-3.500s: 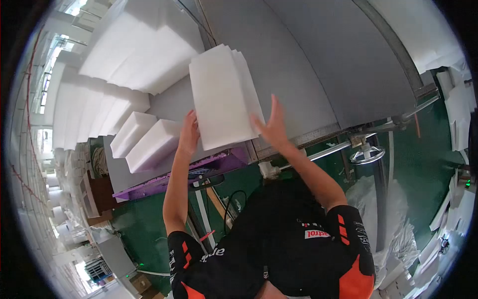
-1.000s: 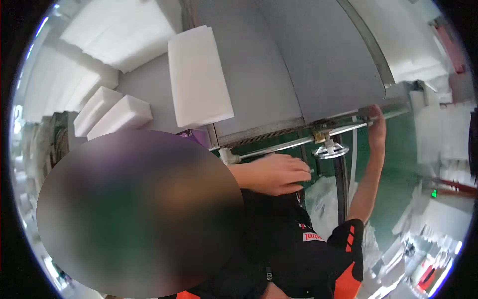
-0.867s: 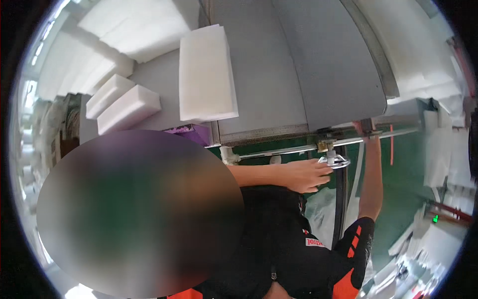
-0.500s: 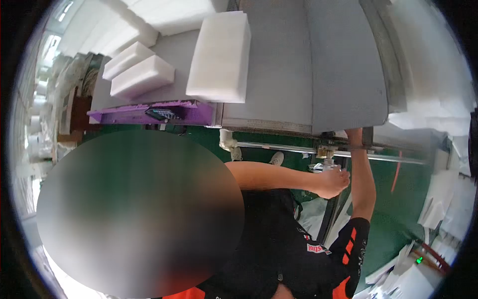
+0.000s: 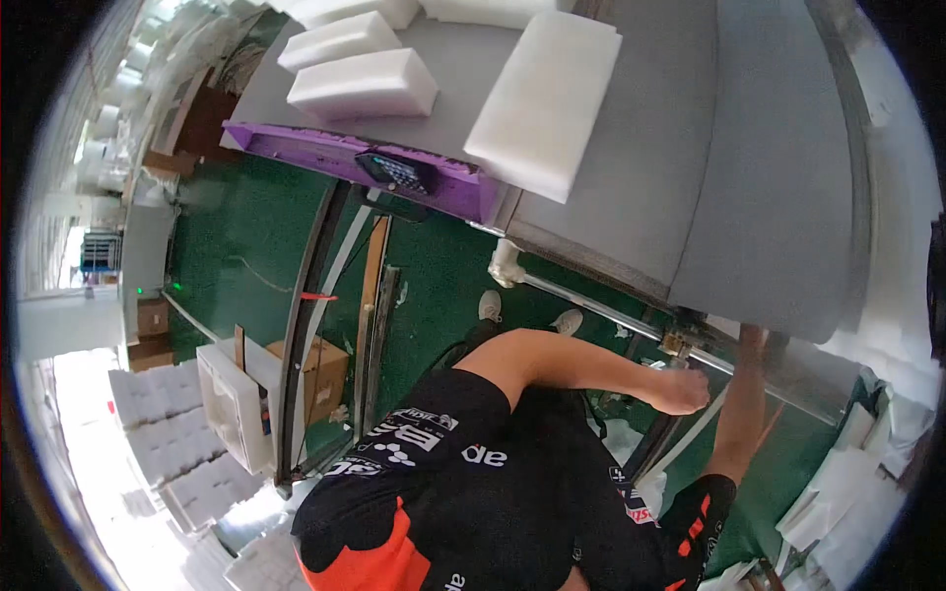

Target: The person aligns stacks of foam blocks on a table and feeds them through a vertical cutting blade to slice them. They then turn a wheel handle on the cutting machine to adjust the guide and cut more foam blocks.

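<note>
My left hand (image 5: 682,391) reaches across my body, its fingers curled closed just below a brass-coloured fitting (image 5: 674,342) on a metal rail (image 5: 591,307). Whatever it may hold is hidden. My right hand (image 5: 753,340) is at the near edge of a grey sheet (image 5: 778,217) that hangs over the table's right part. Its fingers are blurred and partly covered there, so their grip does not show. The rail runs along the table's near side, below a grey bed (image 5: 641,148).
A large white foam block (image 5: 547,103) and smaller foam blocks (image 5: 365,84) lie on the table. A phone (image 5: 392,172) rests in a purple tray (image 5: 286,148) on the near edge. Cardboard boxes (image 5: 323,379) and a dark curved bar (image 5: 304,325) stand left, over green floor.
The view has turned and shifted, so the table sits tilted and further right. Both hands stay near the rail and the sheet's edge; my left fingers look more tightly curled.
</note>
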Action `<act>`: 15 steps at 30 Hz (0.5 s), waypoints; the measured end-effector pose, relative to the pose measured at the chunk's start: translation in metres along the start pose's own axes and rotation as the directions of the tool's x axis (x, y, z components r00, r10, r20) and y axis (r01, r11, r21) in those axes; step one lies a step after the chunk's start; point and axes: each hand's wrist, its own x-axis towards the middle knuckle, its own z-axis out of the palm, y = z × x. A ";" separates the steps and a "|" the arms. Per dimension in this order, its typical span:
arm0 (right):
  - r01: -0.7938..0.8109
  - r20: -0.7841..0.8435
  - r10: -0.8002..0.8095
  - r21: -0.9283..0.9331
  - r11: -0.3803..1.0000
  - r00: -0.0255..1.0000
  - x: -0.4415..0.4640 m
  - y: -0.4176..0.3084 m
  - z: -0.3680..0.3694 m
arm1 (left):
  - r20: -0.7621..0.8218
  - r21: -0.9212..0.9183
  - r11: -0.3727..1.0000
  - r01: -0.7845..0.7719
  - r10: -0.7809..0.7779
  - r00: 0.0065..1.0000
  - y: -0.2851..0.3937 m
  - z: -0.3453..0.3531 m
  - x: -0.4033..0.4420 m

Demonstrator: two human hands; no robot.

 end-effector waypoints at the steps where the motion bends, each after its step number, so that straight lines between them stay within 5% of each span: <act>1: 0.017 0.030 -0.016 -0.029 0.999 0.999 0.001 -0.001 -0.003 | -0.158 0.035 0.998 -0.056 0.061 0.986 0.002 0.004 -0.005; 3: 0.067 0.081 -0.060 -0.088 0.994 0.995 0.002 -0.001 -0.008 | -0.121 -0.044 0.997 0.057 -0.062 0.991 0.008 -0.017 -0.021; 6: 0.151 0.150 -0.125 -0.183 0.971 0.981 0.004 0.001 -0.014 | -0.355 0.032 0.999 -0.025 0.034 0.934 -0.001 -0.036 -0.067; 7: 0.150 0.143 -0.124 -0.194 0.969 0.982 0.002 0.005 -0.018 | -0.283 -0.075 0.997 0.012 -0.032 0.959 -0.005 -0.042 -0.091; 9: 0.314 0.207 -0.251 -0.781 0.540 0.946 0.000 0.040 -0.033 | -0.193 -0.153 0.987 0.046 -0.076 0.978 -0.021 -0.045 -0.144; 11: 0.288 0.333 -0.281 -0.939 -0.190 0.900 0.006 0.064 -0.042 | -0.011 -0.183 0.977 0.113 -0.117 0.993 -0.041 -0.042 -0.193; 12: 0.277 0.326 -0.278 -0.940 -0.201 0.903 0.009 0.064 -0.039 | 0.061 -0.201 0.971 0.128 -0.118 0.991 -0.046 -0.048 -0.210; 15: 0.223 0.105 -0.217 -0.734 0.641 0.971 0.025 0.071 -0.013 | 0.075 -0.204 0.966 0.156 -0.143 0.987 -0.045 -0.084 -0.239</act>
